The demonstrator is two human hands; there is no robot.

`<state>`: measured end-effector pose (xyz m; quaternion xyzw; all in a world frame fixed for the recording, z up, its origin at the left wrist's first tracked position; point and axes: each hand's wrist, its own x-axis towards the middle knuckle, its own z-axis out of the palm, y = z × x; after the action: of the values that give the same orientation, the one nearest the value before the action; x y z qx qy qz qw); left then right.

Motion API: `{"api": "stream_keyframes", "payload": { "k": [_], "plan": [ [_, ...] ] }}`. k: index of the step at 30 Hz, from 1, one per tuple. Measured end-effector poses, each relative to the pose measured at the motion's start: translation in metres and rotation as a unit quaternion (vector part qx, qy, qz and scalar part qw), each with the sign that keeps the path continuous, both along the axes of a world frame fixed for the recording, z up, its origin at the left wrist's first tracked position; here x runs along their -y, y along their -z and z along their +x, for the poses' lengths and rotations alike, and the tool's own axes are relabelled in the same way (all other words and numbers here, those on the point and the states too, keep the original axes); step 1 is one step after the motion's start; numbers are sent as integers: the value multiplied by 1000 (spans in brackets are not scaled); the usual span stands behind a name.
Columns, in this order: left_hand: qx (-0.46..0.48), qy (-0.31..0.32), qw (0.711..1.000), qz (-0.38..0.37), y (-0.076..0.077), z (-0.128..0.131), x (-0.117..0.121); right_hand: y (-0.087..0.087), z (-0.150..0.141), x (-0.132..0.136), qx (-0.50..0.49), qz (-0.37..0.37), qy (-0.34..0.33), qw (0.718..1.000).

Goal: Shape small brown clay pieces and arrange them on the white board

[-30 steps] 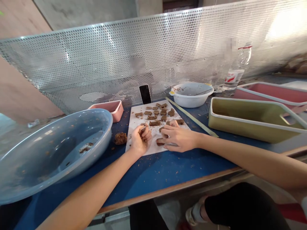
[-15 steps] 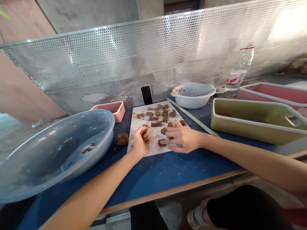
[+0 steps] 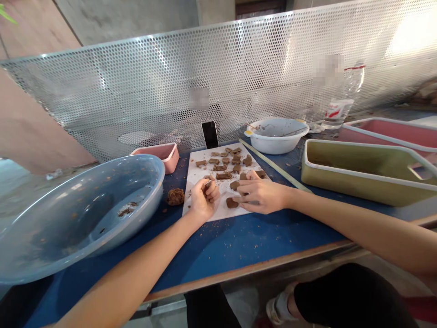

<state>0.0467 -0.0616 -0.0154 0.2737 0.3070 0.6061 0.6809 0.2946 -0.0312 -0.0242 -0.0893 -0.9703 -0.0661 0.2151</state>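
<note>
In the head view, the left hand (image 3: pixel 205 200) is being held over the near left part of a white sheet (image 3: pixel 195 175), with its fingers curled inward. The inside of it is mostly hidden, so I cannot tell if it is gripping something.

The right hand (image 3: pixel 257 195) is reaching over the right part of the same sheet, its fingers bent and partly spread. The fingertips are coming just beside a brown lump (image 3: pixel 231 202), which is lying on the sheet between the two hands; I cannot tell if they are holding it.

Beyond the hands, many small brown pieces (image 3: pixel 223 176) are lying in loose rows, with crumbs around them. A rough brown clump (image 3: pixel 175 197) is sitting on the blue tabletop (image 3: pixel 246 246), between the sheet and a large blue basin (image 3: pixel 160 175). Behind the sheet, a phone (image 3: pixel 209 135) is standing nearly upright.
</note>
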Motion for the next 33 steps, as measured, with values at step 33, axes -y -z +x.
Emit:
{"api": "stream_keyframes", "payload": {
  "k": [33],
  "plan": [
    [-2, 10, 1000, -5, 0, 1, 0, 1, -3, 3, 34, -16, 21, 999]
  ]
}}
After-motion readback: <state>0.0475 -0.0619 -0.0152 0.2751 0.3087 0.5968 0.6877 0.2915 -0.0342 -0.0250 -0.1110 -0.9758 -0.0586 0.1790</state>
